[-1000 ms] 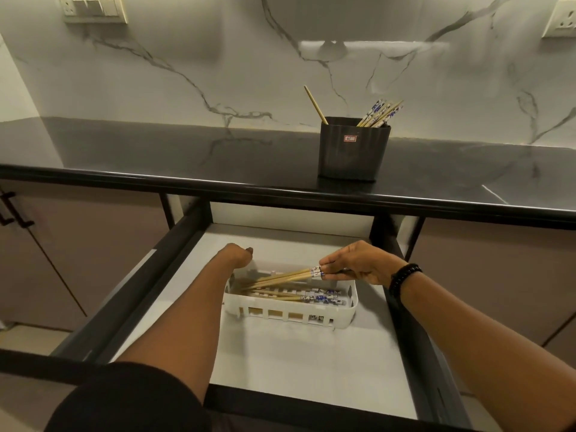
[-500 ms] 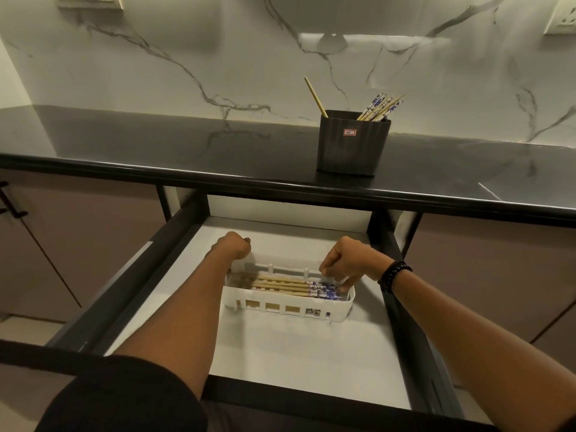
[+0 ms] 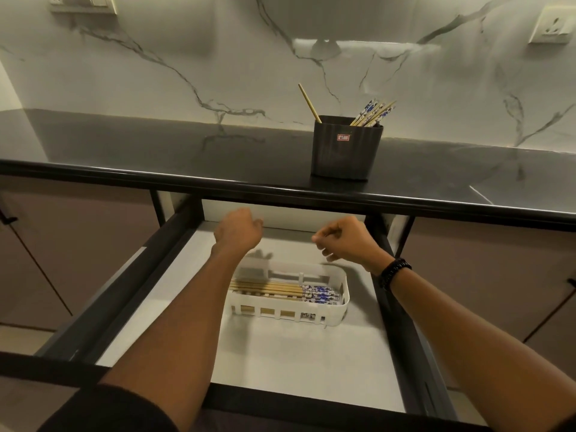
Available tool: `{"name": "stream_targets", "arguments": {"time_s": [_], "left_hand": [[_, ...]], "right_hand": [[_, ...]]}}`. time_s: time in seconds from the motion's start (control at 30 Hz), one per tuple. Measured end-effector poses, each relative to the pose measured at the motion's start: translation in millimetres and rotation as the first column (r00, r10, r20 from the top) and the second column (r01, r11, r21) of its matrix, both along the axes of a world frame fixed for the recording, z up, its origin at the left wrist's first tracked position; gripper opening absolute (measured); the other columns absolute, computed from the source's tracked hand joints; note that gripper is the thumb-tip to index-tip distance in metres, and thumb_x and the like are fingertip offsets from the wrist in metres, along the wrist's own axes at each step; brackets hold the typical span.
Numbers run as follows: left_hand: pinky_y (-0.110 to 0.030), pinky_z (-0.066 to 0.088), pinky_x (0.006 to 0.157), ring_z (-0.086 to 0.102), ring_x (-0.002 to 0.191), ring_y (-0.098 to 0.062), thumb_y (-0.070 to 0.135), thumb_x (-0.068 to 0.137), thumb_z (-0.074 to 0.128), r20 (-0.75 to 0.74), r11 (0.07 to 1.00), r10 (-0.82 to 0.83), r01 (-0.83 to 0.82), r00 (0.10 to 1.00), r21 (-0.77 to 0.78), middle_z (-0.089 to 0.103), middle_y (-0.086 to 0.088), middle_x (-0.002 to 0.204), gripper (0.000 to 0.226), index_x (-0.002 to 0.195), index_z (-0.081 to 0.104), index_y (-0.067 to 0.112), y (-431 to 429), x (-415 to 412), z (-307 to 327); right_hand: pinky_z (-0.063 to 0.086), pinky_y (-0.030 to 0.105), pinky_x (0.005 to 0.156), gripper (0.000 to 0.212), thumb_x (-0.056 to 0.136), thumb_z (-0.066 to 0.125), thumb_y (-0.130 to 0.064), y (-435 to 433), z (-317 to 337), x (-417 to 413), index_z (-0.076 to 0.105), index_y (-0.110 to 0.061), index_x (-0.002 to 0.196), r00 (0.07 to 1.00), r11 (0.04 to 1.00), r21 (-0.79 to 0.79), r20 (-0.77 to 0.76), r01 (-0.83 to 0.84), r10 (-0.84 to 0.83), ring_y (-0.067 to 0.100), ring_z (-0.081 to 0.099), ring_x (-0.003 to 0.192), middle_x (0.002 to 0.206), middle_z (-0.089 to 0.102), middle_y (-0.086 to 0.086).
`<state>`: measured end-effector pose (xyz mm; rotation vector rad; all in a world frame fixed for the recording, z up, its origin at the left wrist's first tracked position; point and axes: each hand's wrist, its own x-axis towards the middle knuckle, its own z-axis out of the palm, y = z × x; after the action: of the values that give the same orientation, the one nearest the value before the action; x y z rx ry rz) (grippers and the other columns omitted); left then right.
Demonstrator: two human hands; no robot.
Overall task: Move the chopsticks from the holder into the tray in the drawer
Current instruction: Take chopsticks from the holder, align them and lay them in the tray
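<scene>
A dark holder (image 3: 346, 151) stands on the black counter with several chopsticks (image 3: 372, 113) leaning at its right corner and one chopstick (image 3: 308, 101) at its left. In the open drawer sits a white slotted tray (image 3: 341, 302) with several chopsticks (image 3: 280, 289) lying flat in it, blue-patterned ends to the right. My left hand (image 3: 238, 230) hovers above the tray's far left end, fingers curled, holding nothing. My right hand (image 3: 346, 240) hangs above the tray's far right end, fingers loosely closed and empty.
The drawer (image 3: 280, 363) has a pale floor and dark side rails (image 3: 131, 291). The black counter edge (image 3: 280, 188) overhangs the drawer's back. Wall sockets (image 3: 550, 24) sit on the marble backsplash. Cabinet doors flank the drawer.
My right hand laid its chopsticks in the tray and let go. Both hands have risen off the tray toward the counter edge.
</scene>
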<state>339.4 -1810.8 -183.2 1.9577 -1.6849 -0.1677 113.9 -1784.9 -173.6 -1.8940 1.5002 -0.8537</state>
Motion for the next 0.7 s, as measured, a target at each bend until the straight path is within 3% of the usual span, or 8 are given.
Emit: {"name": "stream_targets", "arguments": {"time_s": [0.17, 0.27, 0.43, 0.57, 0.7], "left_hand": [[-0.032, 0.051, 0.074, 0.058, 0.085, -0.016, 0.039, 0.096, 0.052, 0.029, 0.904, -0.161, 0.16, 0.986, -0.397, 0.064, -0.002, 0.088, 0.03, 0.095, 0.065, 0.012, 9, -23, 29], [-0.031, 0.05, 0.075, 0.056, 0.089, -0.016, 0.037, 0.094, 0.054, 0.048, 0.84, -0.236, 0.228, 0.971, -0.493, 0.064, -0.003, 0.093, 0.026, 0.097, 0.065, 0.013, 6, -28, 39], [-0.035, 0.045, 0.085, 0.059, 0.104, -0.024, 0.038, 0.094, 0.054, 0.053, 0.851, -0.296, 0.289, 0.954, -0.438, 0.065, -0.006, 0.11, 0.034, 0.112, 0.063, 0.011, -17, -34, 49], [-0.038, 0.044, 0.089, 0.057, 0.109, -0.028, 0.045, 0.096, 0.048, 0.088, 0.935, -0.292, 0.303, 0.953, -0.183, 0.063, -0.011, 0.115, 0.044, 0.117, 0.06, 0.009, -43, -40, 61], [-0.035, 0.045, 0.073, 0.062, 0.092, -0.026, 0.047, 0.093, 0.053, 0.318, 0.968, -0.21, 0.242, 0.925, -0.067, 0.065, -0.008, 0.095, 0.036, 0.097, 0.063, 0.012, -60, -51, 72]], "right_hand": [[0.062, 0.04, 0.076, 0.023, 0.092, 0.068, -0.028, -5, 23, -6, 0.076, -0.007, 0.093, 0.979, 0.951, -0.267, 0.171, 0.157, -0.114, 0.025, 0.074, 0.076, 0.081, 0.076, 0.01], [0.062, 0.043, 0.079, 0.021, 0.091, 0.069, -0.029, -13, 44, -14, 0.076, -0.01, 0.096, 0.946, 0.902, -0.34, 0.275, 0.265, -0.174, 0.019, 0.074, 0.079, 0.084, 0.076, 0.007], [0.058, 0.041, 0.09, 0.029, 0.089, 0.071, -0.034, -38, 80, -35, 0.073, -0.012, 0.106, 0.891, 0.827, -0.367, 0.33, 0.426, -0.313, 0.015, 0.072, 0.088, 0.09, 0.075, 0.001], [0.051, 0.041, 0.1, 0.036, 0.088, 0.071, -0.035, -72, 108, -53, 0.067, -0.012, 0.115, 0.826, 0.79, -0.299, 0.377, 0.536, -0.418, 0.015, 0.067, 0.095, 0.081, 0.065, -0.012], [0.046, 0.041, 0.107, 0.053, 0.09, 0.068, -0.036, -113, 132, -69, 0.052, -0.01, 0.133, 0.798, 0.811, -0.167, 0.372, 0.561, -0.474, 0.024, 0.058, 0.12, 0.126, 0.062, 0.008]]}}
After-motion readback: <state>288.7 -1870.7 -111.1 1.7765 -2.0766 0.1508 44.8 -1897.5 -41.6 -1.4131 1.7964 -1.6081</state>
